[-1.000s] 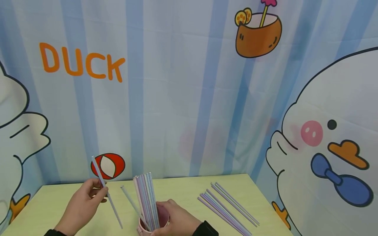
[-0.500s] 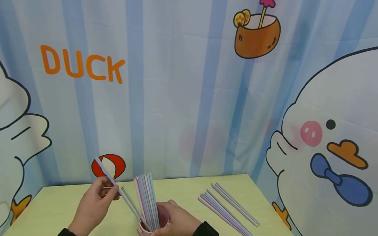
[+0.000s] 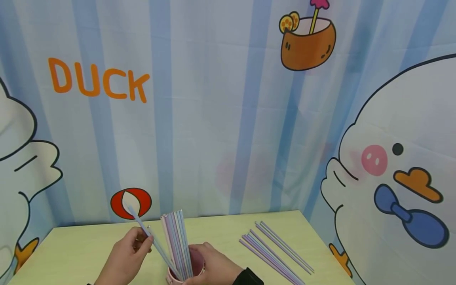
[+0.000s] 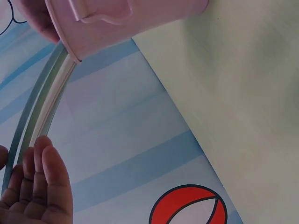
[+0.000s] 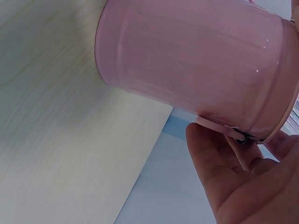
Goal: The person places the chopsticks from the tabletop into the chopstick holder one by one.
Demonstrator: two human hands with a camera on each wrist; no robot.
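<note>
Fingers and thumb of the left hand (image 3: 124,255) pinch a slender pale-blue plastic-looking straw (image 3: 137,218), slanted so that its lower end appears to reach the mouth of a glossy pink cylindrical pail (image 5: 187,56); overlap hides exactly how deep. The right hand (image 3: 215,264) grips the pail near its rim. Inside, an upright bundle of pastel straws (image 3: 176,241) leans slightly left. The slanted tip could snag on that bundle or the rim, and pushing hard might bend it. A loosened right grip could let the top-heavy pail tip on the pale-yellow table (image 3: 213,229).
</note>
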